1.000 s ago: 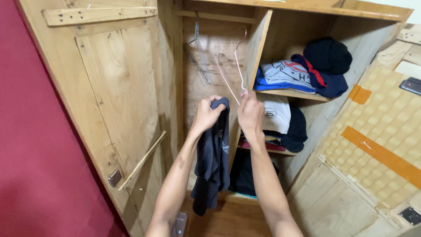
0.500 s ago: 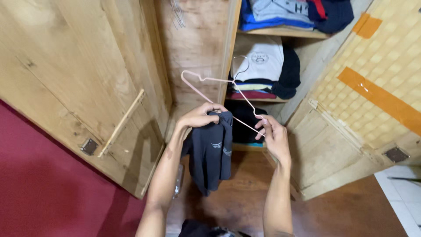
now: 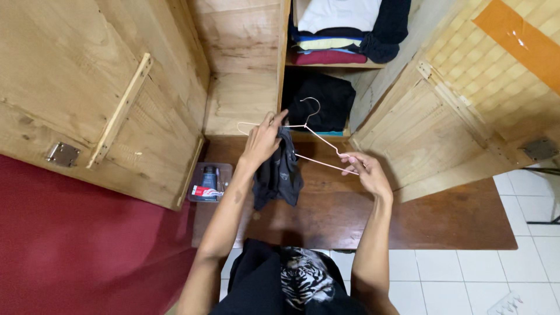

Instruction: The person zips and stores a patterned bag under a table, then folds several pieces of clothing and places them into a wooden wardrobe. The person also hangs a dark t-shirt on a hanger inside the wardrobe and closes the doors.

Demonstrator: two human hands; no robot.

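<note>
My left hand [image 3: 261, 142] grips a dark grey garment [image 3: 280, 175] together with the left end of a thin pale wire hanger [image 3: 312, 137]. The garment hangs bunched below that hand. My right hand [image 3: 366, 173] pinches the hanger's right corner, a little lower and to the right. The hanger's hook points up toward the open wooden wardrobe [image 3: 245, 76]. Both hands are in front of the wardrobe's lower compartments, above its brown wooden base [image 3: 350, 216].
Folded clothes [image 3: 344, 29] are stacked on the shelf at upper right, and a dark pile [image 3: 324, 105] lies in the compartment below. Wardrobe doors stand open left [image 3: 87, 87] and right [image 3: 466, 99]. A small tray with a tube [image 3: 209, 184] sits low left. Red floor left, white tiles right.
The view tilted downward and my hands drew back from the wardrobe rail with hanger and garment. The hanger now lies flatter between my hands, the garment still bunched under the left.
</note>
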